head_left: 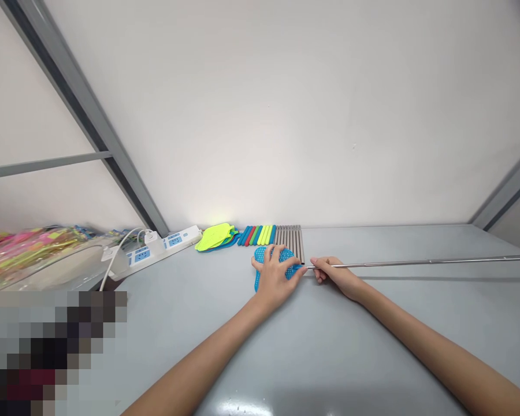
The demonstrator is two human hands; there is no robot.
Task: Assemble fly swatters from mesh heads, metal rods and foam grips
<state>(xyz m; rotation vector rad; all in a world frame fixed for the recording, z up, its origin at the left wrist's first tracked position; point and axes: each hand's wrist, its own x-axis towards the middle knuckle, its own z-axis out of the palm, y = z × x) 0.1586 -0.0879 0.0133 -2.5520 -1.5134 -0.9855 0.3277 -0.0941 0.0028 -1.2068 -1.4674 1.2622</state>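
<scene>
Head view: the left hand (275, 276) lies with its fingers spread over a blue perforated paddle (260, 253), thumb and forefinger at its neck, though whether they truly pinch it is too small to tell; the right hand (334, 275) has its fingers closed on a thin metal rod (394, 263), near that neck. The paddle, under the left fingers on the worktop (355, 346), looks light and bendy, so it probably calls for flat pressure plus a hold close to the neck. The rod, running far out past the right fingers, seems stiff but slick, and a pinch this near one end may let it roll or swing. Beyond the left fingers lie metal tubes (290, 237), coloured sticks (255, 235) and a pile of yellow and blue paddles (216, 236)
</scene>
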